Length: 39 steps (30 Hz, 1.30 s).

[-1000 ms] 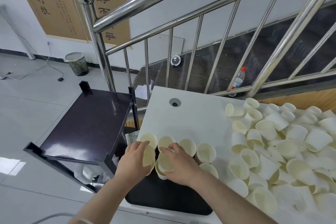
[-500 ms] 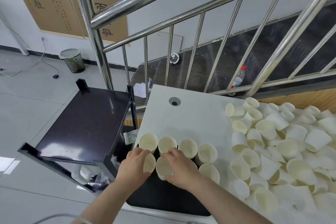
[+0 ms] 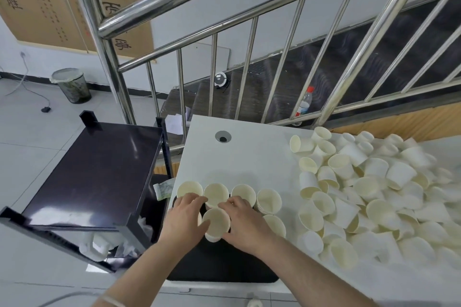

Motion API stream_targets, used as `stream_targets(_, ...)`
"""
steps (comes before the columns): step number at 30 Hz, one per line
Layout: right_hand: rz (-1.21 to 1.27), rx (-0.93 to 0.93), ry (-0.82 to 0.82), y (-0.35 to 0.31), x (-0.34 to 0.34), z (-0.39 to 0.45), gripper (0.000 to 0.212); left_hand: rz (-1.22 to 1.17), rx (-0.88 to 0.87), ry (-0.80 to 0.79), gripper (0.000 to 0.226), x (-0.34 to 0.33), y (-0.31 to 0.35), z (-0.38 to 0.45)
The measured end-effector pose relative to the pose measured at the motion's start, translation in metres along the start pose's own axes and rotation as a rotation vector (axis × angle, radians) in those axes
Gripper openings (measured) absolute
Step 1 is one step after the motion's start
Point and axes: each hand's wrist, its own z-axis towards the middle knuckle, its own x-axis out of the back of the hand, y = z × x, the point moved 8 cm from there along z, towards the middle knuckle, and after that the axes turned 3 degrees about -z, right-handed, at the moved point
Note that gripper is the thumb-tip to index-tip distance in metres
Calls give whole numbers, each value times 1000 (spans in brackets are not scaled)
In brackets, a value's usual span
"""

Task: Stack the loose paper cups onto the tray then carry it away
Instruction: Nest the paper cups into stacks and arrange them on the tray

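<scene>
A person stands at a white worktop (image 3: 249, 157) beside a shiny stair rail (image 3: 174, 0). Both hands are down on a black tray (image 3: 219, 266) at the near edge of the worktop.

The left hand (image 3: 183, 219) and the right hand (image 3: 245, 222) are on either side of one paper cup (image 3: 215, 223). The fingers of each hand curl round its sides, so the two hands hold it between them. The cup stands up with its open top facing us, and it sits on the tray.

Just behind the hands is a row of four cups (image 3: 229, 194), standing side by side along the far edge of the tray. One more cup (image 3: 275, 224) peeks out just to the right of the right hand.

On the right side of the worktop lies a big pile of loose cups (image 3: 374, 197). Some stand up, some lie on their sides, and many lean on each other. The pile is well apart from the tray, with bare white worktop between.

There is a small round hole (image 3: 222, 136) in the worktop, far from the hands.

To the left of the worktop is a dark cart (image 3: 99, 169) with a shiny flat top. On the floor near the wall stands a bin (image 3: 71, 85). Behind the rail, on the dark stairs, stands a plastic bottle (image 3: 304, 102) with a red cap.
</scene>
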Motion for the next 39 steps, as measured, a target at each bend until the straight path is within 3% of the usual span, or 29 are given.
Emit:
stream_targets(12,37,-115,114,112,57,-54,60,-46,-137,-38,50,-42,112,27)
stream_targets(23,-47,-167,13,251,76,-87,64,-11,-101,-115,51,-111,220,51)
stream_targets(39,-302,-41,-149,283,50,-43,59,44,-58,-222,53,-138,231,80)
